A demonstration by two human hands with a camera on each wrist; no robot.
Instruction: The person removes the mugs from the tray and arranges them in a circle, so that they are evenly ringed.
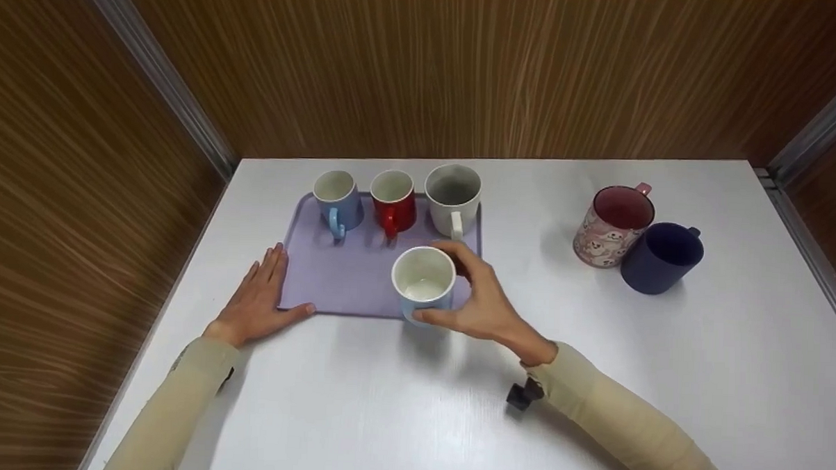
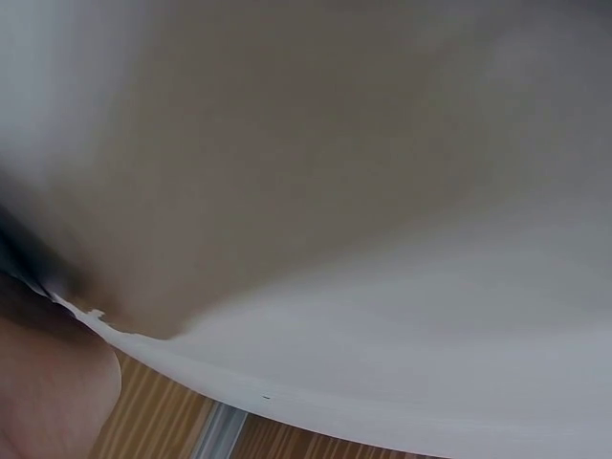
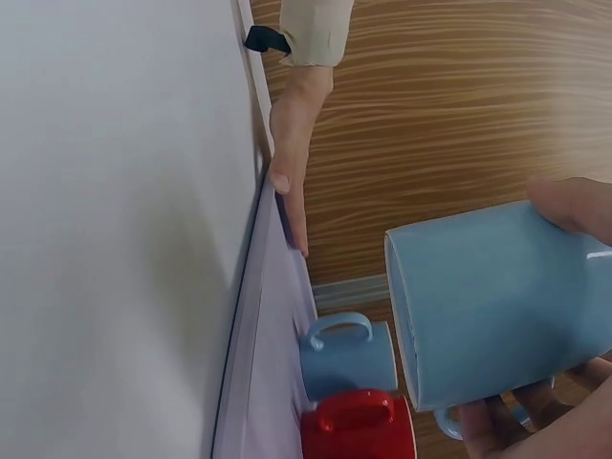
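Observation:
My right hand [image 1: 482, 303] grips a light blue mug [image 1: 426, 308] with a white inside, thumb on the near side and fingers round the far side. In the right wrist view the held mug [image 3: 497, 306] hangs above the tray surface, its base apart from it. Beneath it is a lilac tray [image 1: 340, 281], near its front right part. My left hand [image 1: 259, 306] rests at the tray's left edge with straight fingers, thumb at the front corner. Along the tray's back stand a light blue mug [image 1: 342, 208], a red mug [image 1: 401, 213] and a larger white mug [image 1: 460, 219], handles toward me.
To the right on the white table [image 1: 398, 408] stand a pink patterned mug [image 1: 602, 238] and a dark blue mug [image 1: 653, 267], close together. Wood-grain panels [image 1: 465, 70] rise behind and at the left side. The left wrist view shows mostly blurred table surface.

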